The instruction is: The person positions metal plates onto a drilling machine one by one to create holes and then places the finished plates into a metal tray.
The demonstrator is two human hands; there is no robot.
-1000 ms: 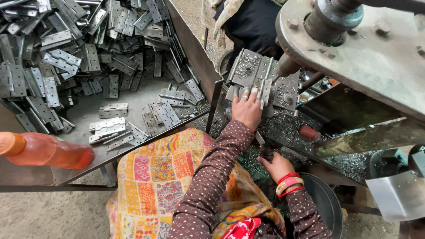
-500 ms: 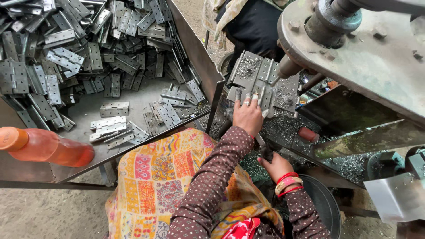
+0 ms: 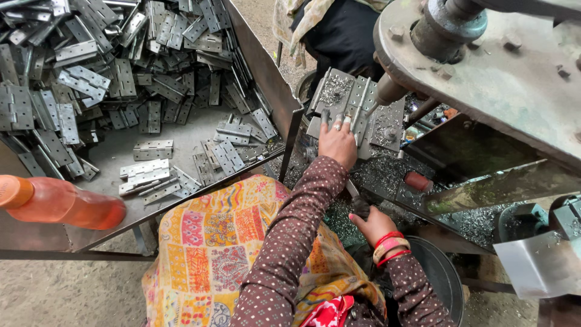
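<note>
Here, the right hand (image 3: 374,225) grips a dark lever knob (image 3: 361,208) low by the lap, while the left hand (image 3: 338,144), fingers spread flat, steadies a steel hinge (image 3: 350,104) under the drill spindle (image 3: 387,92); beyond, loose hinges (image 3: 121,79) fill the tray (image 3: 266,66).

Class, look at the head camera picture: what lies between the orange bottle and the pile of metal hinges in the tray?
In the head view, bare grey tray floor separates the orange bottle from the pile of metal hinges; only a few loose hinges lie nearby.
</note>
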